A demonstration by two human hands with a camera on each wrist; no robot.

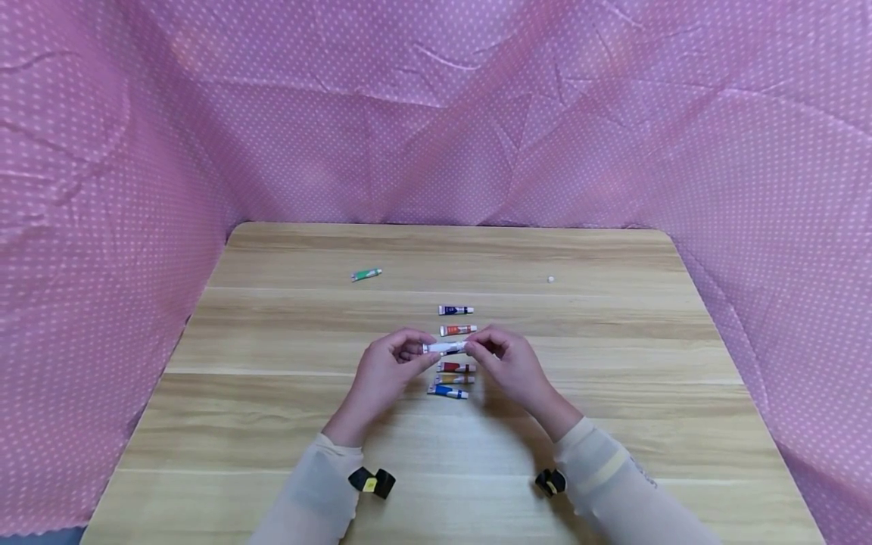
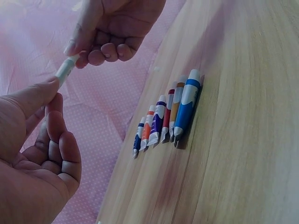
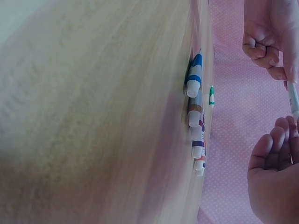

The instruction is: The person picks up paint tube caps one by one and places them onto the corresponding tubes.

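left hand point(image 1: 383, 369) pinches white tube point(image 1: 444, 347) at one end | right hand point(image 1: 512, 363) pinches other end | tube held above row point(image 1: 455, 350) on worktop point(image 1: 613, 424) | five tubes lined up | green tube point(image 1: 366, 274) apart, far-left of row, unplaced

Row of paint tubes point(image 1: 455, 356) blocks the table point(image 1: 272, 424) centre; sides seem open.

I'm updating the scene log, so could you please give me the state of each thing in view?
held tube: off the table, pinched at both ends
left hand: pinches one end
right hand: pinches the other end
row of tubes: lying side by side on the table
green tube: lying apart
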